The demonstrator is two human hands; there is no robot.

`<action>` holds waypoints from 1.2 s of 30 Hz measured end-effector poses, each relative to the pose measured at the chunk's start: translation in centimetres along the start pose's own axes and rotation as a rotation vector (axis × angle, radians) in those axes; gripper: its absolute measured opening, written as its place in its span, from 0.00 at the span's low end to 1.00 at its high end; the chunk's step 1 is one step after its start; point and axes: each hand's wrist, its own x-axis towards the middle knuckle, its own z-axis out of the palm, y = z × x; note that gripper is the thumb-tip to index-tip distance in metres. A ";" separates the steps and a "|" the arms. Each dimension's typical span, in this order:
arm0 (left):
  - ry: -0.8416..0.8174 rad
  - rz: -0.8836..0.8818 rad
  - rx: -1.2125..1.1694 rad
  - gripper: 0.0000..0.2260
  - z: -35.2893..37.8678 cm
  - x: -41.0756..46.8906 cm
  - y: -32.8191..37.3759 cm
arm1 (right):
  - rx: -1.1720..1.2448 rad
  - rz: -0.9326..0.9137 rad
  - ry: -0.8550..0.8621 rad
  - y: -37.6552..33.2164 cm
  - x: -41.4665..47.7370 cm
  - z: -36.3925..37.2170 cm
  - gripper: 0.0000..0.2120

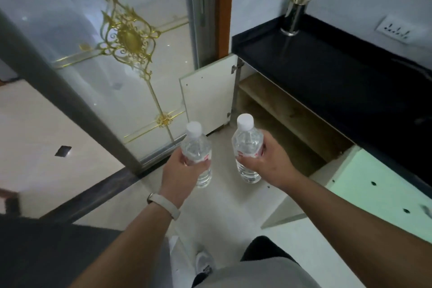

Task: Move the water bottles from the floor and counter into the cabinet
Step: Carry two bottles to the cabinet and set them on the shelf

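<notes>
I hold two clear water bottles with white caps, both upright above the floor. My left hand [181, 169] grips the left bottle [197, 147] around its middle. My right hand [268, 159] grips the right bottle [246, 140] around its label. The cabinet [280, 114] under the black counter [339, 72] stands open just ahead and to the right, its wooden shelf bare. Both cabinet doors are swung out: a white door [208, 96] at the left and another door [378, 189] at the right, under my right forearm.
A steel holder with utensils [293, 18] stands at the counter's back left corner. A wall socket [397, 30] is behind the counter. A glass sliding door with gold ornament [128, 37] fills the left side. Pale floor tiles [222, 206] lie under the bottles.
</notes>
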 end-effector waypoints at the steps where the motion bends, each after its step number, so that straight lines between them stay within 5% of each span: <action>1: -0.024 0.014 0.019 0.21 0.0 1.1 0.3 | -0.003 0.006 0.019 0.0 0.4 -0.2 0.21; 17: -0.209 0.051 0.164 0.18 8.6 18.5 6.4 | 0.076 0.204 0.195 5.7 17.0 -4.2 0.24; 25: -0.221 0.047 0.228 0.25 13.2 27.7 8.4 | 0.140 0.300 0.233 7.4 25.0 -7.8 0.23; 36: -0.465 0.016 0.282 0.22 18.3 36.8 8.9 | 0.115 0.471 0.401 9.6 29.1 -9.0 0.25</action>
